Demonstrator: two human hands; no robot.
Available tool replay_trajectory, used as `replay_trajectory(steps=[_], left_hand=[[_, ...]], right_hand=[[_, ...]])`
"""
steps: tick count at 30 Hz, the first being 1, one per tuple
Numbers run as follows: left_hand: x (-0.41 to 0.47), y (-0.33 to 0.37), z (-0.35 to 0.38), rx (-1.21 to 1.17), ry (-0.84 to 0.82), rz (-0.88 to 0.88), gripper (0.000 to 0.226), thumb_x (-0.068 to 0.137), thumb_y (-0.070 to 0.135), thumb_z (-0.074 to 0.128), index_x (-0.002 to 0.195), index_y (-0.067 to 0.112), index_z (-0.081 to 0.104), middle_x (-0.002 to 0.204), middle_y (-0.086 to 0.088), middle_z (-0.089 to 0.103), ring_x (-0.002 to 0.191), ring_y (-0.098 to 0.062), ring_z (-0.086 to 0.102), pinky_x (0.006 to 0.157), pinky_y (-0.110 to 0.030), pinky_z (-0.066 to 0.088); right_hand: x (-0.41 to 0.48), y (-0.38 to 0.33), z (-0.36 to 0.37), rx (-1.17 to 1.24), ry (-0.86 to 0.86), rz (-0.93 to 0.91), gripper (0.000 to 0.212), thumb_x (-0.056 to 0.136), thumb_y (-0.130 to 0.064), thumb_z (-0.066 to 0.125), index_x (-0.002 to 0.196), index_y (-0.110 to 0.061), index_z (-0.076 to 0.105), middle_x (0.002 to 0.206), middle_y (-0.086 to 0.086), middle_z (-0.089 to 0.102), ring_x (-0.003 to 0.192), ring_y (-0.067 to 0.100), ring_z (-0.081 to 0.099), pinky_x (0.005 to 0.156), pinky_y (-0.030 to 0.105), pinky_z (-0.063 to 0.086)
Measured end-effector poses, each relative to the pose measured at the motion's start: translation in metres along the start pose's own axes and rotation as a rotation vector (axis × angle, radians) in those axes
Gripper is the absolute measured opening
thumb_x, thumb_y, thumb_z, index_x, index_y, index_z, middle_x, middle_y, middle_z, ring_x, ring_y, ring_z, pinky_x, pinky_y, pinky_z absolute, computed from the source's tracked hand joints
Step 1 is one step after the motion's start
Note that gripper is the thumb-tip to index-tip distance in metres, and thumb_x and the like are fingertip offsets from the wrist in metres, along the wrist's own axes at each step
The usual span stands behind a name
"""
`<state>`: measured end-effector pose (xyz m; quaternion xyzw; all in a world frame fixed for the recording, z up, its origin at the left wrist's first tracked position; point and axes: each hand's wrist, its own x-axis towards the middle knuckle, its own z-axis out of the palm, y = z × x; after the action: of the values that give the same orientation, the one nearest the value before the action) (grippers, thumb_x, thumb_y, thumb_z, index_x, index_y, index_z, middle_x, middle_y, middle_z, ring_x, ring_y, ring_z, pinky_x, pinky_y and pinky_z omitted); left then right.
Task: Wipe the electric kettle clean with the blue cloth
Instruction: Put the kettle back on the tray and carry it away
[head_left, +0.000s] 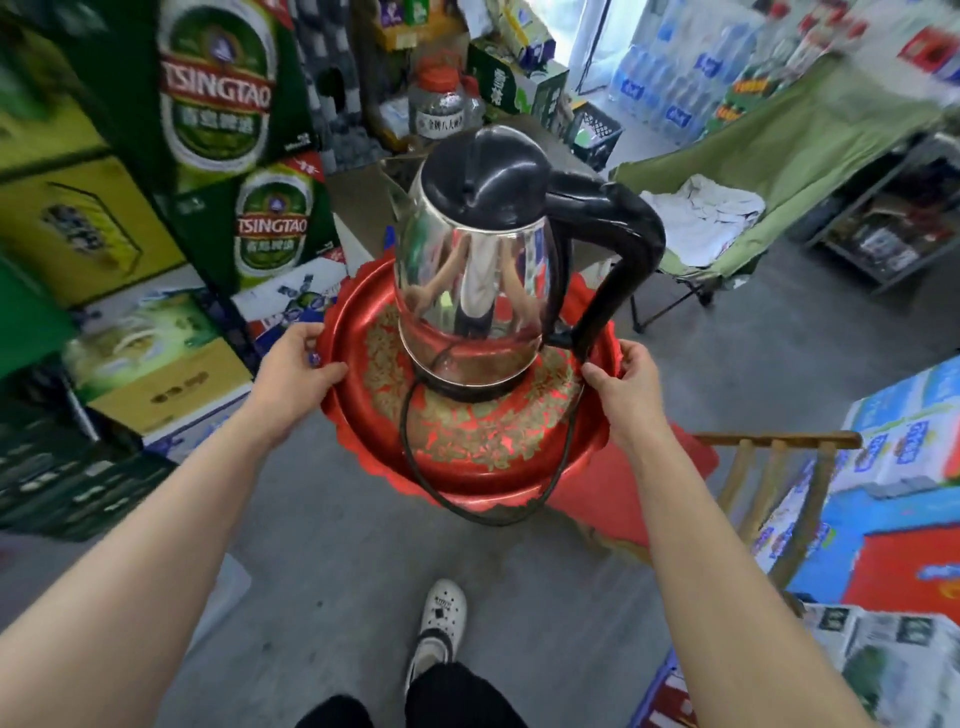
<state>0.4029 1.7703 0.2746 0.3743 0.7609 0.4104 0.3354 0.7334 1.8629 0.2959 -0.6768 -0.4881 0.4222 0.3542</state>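
A steel electric kettle (472, 270) with a black lid and black handle stands upright on its base in a round red tray (467, 467) with gold flowers. Its black cord (410, 467) loops over the tray's front rim. My left hand (296, 364) grips the tray's left rim and my right hand (623, 374) grips the right rim, so the tray hangs in the air in front of me. No blue cloth is in view.
Stacked green beer cartons (223, 119) rise at the left. A green folding chair (753, 171) with a white cloth (701, 213) is at the right back. A wooden chair (774, 467) and a red stool (613, 488) are close right, under the tray. Grey floor lies below.
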Motion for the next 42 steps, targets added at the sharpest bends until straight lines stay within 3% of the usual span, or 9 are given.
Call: replay_trajectory(steps=[6, 12, 18, 23, 26, 28, 33, 38, 42], left_hand=[[-0.094, -0.037, -0.066, -0.035, 0.061, -0.022, 0.04, 0.084, 0.002, 0.064, 0.121, 0.009, 0.053, 0.105, -0.007, 0.063, 0.086, -0.026, 0.066, 0.072, -0.045, 0.058], [-0.189, -0.08, -0.133, -0.043, 0.19, -0.047, 0.043, 0.082, 0.003, 0.064, 0.122, 0.01, 0.053, 0.102, -0.003, 0.061, 0.078, -0.02, 0.061, 0.056, -0.03, 0.049], [-0.283, -0.129, -0.192, -0.067, 0.333, -0.091, 0.044, 0.079, 0.002, 0.066, 0.12, 0.013, 0.054, 0.101, -0.004, 0.064, 0.091, -0.025, 0.064, 0.085, -0.041, 0.054], [-0.377, -0.177, -0.232, -0.046, 0.56, -0.152, 0.048, 0.076, 0.003, 0.068, 0.122, 0.009, 0.056, 0.097, 0.003, 0.064, 0.078, -0.008, 0.06, 0.074, -0.015, 0.049], [-0.438, -0.203, -0.255, -0.078, 0.621, -0.205, 0.049, 0.077, -0.002, 0.067, 0.124, 0.004, 0.053, 0.109, -0.013, 0.064, 0.091, -0.022, 0.06, 0.091, -0.041, 0.051], [-0.479, -0.221, -0.275, -0.099, 0.677, -0.253, 0.05, 0.078, -0.003, 0.066, 0.126, 0.002, 0.051, 0.113, -0.016, 0.062, 0.096, -0.027, 0.061, 0.094, -0.047, 0.049], [-0.583, -0.275, -0.327, -0.102, 0.83, -0.333, 0.05, 0.079, 0.0, 0.066, 0.127, 0.005, 0.051, 0.107, -0.008, 0.062, 0.079, -0.01, 0.059, 0.073, -0.015, 0.047], [-0.697, -0.337, -0.398, -0.088, 0.896, -0.434, 0.055, 0.078, 0.008, 0.069, 0.13, 0.01, 0.05, 0.105, -0.004, 0.062, 0.096, -0.025, 0.063, 0.093, -0.042, 0.05], [-0.785, -0.387, -0.46, -0.039, 0.96, -0.488, 0.057, 0.076, 0.007, 0.071, 0.13, 0.006, 0.05, 0.119, -0.014, 0.063, 0.108, -0.031, 0.062, 0.098, -0.045, 0.047]], right_hand=[[-0.1, 0.009, 0.014, 0.003, -0.05, -0.04, 0.034, 0.084, -0.003, 0.07, 0.11, -0.019, 0.055, 0.117, 0.014, 0.069, 0.102, 0.025, 0.067, 0.094, 0.046, 0.056], [-0.193, 0.013, 0.036, 0.019, -0.16, -0.039, 0.036, 0.087, -0.001, 0.069, 0.116, -0.017, 0.056, 0.107, 0.005, 0.069, 0.103, 0.029, 0.07, 0.084, 0.041, 0.058], [-0.266, 0.017, 0.069, 0.014, -0.331, -0.069, 0.043, 0.089, -0.003, 0.067, 0.129, -0.011, 0.054, 0.119, 0.012, 0.069, 0.108, 0.031, 0.069, 0.096, 0.054, 0.056], [-0.33, 0.019, 0.109, -0.041, -0.471, -0.208, 0.043, 0.084, -0.003, 0.07, 0.123, -0.013, 0.055, 0.116, 0.013, 0.07, 0.105, 0.029, 0.07, 0.097, 0.052, 0.056], [-0.381, 0.023, 0.132, -0.089, -0.551, -0.285, 0.041, 0.083, -0.004, 0.071, 0.118, -0.017, 0.054, 0.112, 0.012, 0.07, 0.103, 0.029, 0.07, 0.097, 0.052, 0.056], [-0.419, 0.024, 0.147, -0.116, -0.617, -0.322, 0.039, 0.083, -0.005, 0.072, 0.115, -0.02, 0.054, 0.11, 0.008, 0.068, 0.102, 0.026, 0.068, 0.098, 0.051, 0.055], [-0.525, 0.033, 0.193, -0.136, -0.808, -0.356, 0.034, 0.084, -0.008, 0.071, 0.112, -0.021, 0.055, 0.102, -0.002, 0.069, 0.097, 0.019, 0.069, 0.096, 0.049, 0.056], [-0.656, 0.056, 0.241, -0.138, -0.919, -0.338, 0.032, 0.086, -0.004, 0.07, 0.112, -0.019, 0.056, 0.101, -0.002, 0.067, 0.097, 0.018, 0.067, 0.096, 0.047, 0.056], [-0.766, 0.078, 0.284, -0.121, -0.997, -0.324, 0.037, 0.086, 0.001, 0.069, 0.118, -0.013, 0.058, 0.107, 0.007, 0.068, 0.099, 0.024, 0.067, 0.095, 0.046, 0.056]])
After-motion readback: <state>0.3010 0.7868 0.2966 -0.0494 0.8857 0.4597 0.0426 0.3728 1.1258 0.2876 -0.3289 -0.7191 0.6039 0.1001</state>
